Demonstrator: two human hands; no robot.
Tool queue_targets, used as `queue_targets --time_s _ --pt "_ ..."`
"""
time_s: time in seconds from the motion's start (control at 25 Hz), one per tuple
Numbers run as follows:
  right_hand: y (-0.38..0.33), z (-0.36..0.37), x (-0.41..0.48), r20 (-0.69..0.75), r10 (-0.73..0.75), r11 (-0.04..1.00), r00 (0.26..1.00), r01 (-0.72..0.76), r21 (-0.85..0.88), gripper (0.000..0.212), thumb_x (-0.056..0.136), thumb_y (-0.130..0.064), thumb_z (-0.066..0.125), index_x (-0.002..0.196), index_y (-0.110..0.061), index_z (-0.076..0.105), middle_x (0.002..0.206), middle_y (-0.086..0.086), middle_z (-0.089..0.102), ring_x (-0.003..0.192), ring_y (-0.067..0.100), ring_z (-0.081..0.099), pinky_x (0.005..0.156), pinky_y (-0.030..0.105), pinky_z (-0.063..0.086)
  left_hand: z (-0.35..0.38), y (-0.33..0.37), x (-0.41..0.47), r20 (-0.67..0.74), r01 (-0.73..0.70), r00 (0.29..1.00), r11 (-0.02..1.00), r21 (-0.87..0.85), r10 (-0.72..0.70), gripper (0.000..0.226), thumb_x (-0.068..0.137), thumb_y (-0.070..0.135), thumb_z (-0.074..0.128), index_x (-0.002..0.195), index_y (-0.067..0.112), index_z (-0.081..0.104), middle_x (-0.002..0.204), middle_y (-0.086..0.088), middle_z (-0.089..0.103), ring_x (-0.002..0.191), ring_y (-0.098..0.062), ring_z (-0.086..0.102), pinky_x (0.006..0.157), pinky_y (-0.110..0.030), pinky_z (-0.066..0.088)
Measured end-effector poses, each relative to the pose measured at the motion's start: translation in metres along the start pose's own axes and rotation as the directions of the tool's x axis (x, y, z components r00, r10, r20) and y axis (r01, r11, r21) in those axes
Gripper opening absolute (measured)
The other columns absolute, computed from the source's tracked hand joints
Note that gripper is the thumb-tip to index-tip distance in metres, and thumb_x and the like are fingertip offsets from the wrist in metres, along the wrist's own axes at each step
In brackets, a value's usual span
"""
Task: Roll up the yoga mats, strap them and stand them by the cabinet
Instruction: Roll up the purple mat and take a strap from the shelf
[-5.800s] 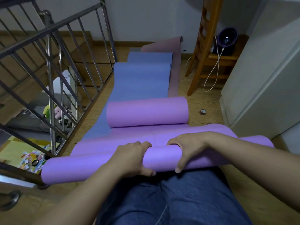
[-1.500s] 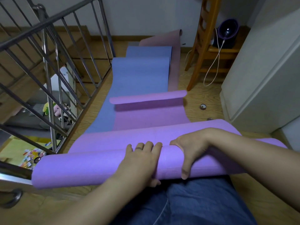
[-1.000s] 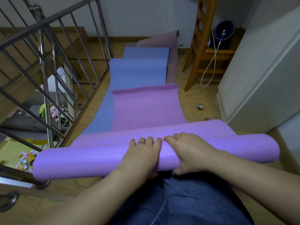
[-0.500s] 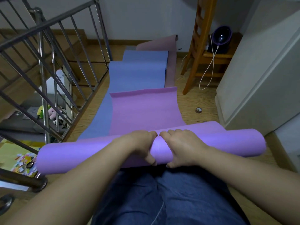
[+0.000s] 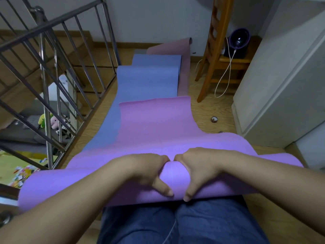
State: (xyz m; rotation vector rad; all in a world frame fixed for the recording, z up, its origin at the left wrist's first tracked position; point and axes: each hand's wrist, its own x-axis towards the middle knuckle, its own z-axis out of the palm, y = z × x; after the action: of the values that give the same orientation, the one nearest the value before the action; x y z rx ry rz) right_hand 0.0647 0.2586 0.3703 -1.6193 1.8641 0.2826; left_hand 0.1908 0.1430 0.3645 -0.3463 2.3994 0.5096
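Purple mat roll (image 5: 70, 187) at lower centre now gripped by left hand (image 5: 140, 171) and right hand (image 5: 198, 168), fingers curled round it, not flat as a second ago; rolling underway, much mat left.

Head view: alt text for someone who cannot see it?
The left hand and right hand grip a part-rolled purple mat at the person's knees. Its flat end lies on a blue mat overlapping a pink mat, between a railing and a white cabinet.
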Motion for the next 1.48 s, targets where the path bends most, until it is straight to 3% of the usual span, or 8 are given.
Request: queue_targets --time_s 0.2,0.52,0.68,0.84,1.0,1.16,1.28,1.48 --pt "0.006 -0.005 0.013 0.119 0.014 0.992 0.993 -0.029 0.126 0.081 0.06 -0.055 0.083 0.126 -0.026 0.048 0.121 -0.007 0.059 0.105 0.015 0.056 0.094 0.032 0.048 0.035 0.015 -0.005 -0.333 0.059 0.941 0.936 0.347 0.064 0.093 0.07 0.057 0.071 0.141 0.017 0.025 0.128 -0.005 0.044 0.113 -0.028 0.049 0.091 -0.04 0.044" --pt "-0.006 0.045 -0.011 -0.367 0.031 0.949 0.93 -0.143 -0.282 0.102 0.07 -0.053 0.072 0.147 -0.014 0.017 0.132 0.007 0.043 0.116 0.028 0.044 0.098 0.04 0.038 0.005 -0.001 0.017 -0.144 -0.001 0.989 0.993 0.115 0.018 0.088 0.066 0.058 0.075 0.133 0.018 0.036 0.127 -0.005 0.054 0.11 -0.026 0.055 0.092 -0.038 0.047" --pt "0.009 0.026 -0.004 -0.327 0.031 0.982 0.944 -0.09 -0.166 0.094 0.066 -0.056 0.074 0.139 -0.017 0.031 0.123 0.005 0.053 0.109 0.026 0.051 0.09 0.036 0.043 0.039 0.017 0.009 -0.449 0.228 0.892 0.903 0.364 -0.044 0.095 0.075 0.051 0.067 0.145 0.013 0.016 0.134 -0.008 0.039 0.121 -0.028 0.043 0.099 -0.045 0.032" --pt "0.013 0.01 0.014 -0.166 0.033 0.996 0.986 -0.045 -0.071 0.095 0.06 -0.055 0.082 0.133 -0.017 0.036 0.123 0.005 0.058 0.107 0.026 0.056 0.083 0.032 0.046 0.048 0.004 0.01 -0.548 0.255 0.836 0.899 0.357 -0.019 0.1 0.075 0.056 0.064 0.148 0.016 0.008 0.137 -0.005 0.037 0.123 -0.026 0.041 0.102 -0.042 0.028" --pt "0.018 0.004 0.016 -0.146 0.102 0.995 0.984 -0.104 -0.006 0.092 0.06 -0.054 0.081 0.133 -0.02 0.037 0.126 0.002 0.057 0.109 0.023 0.055 0.086 0.032 0.045 0.04 0.001 0.014 -0.54 0.215 0.842 0.926 0.311 -0.015 0.097 0.072 0.057 0.066 0.146 0.018 0.015 0.133 -0.004 0.042 0.119 -0.026 0.045 0.097 -0.04 0.032" --pt "0.005 0.038 0.012 -0.446 0.155 0.945 0.882 -0.264 -0.193 0.1 0.06 -0.054 0.078 0.14 -0.016 0.033 0.129 0.008 0.051 0.118 0.03 0.049 0.106 0.049 0.031 0.025 -0.002 0.018 -0.502 0.196 0.864 0.938 0.286 -0.028 0.087 0.071 0.057 0.067 0.139 0.019 0.028 0.123 -0.005 0.051 0.109 -0.028 0.052 0.085 -0.037 0.039" --pt "0.005 0.05 0.01 -0.533 0.073 0.944 0.843 -0.231 -0.237 0.092 0.053 -0.048 0.079 0.131 -0.013 0.046 0.11 0.009 0.06 0.098 0.032 0.058 0.086 0.042 0.046 0.015 0.0 0.019 -0.428 0.154 0.904 0.949 0.276 -0.022 0.078 0.07 0.055 0.069 0.13 0.018 0.036 0.117 -0.006 0.055 0.103 -0.029 0.056 0.08 -0.036 0.042" --pt "-0.005 0.008 -0.015 -0.349 0.021 0.955 0.937 -0.123 -0.272 0.076 0.062 -0.06 0.074 0.118 -0.018 0.043 0.105 0.005 0.061 0.094 0.029 0.059 0.068 0.034 0.037 -0.009 0.001 0.002 -0.134 0.052 0.99 0.994 0.094 -0.039 0.074 0.067 0.058 0.072 0.125 0.024 0.043 0.114 0.0 0.061 0.096 -0.023 0.058 0.082 -0.034 0.05"
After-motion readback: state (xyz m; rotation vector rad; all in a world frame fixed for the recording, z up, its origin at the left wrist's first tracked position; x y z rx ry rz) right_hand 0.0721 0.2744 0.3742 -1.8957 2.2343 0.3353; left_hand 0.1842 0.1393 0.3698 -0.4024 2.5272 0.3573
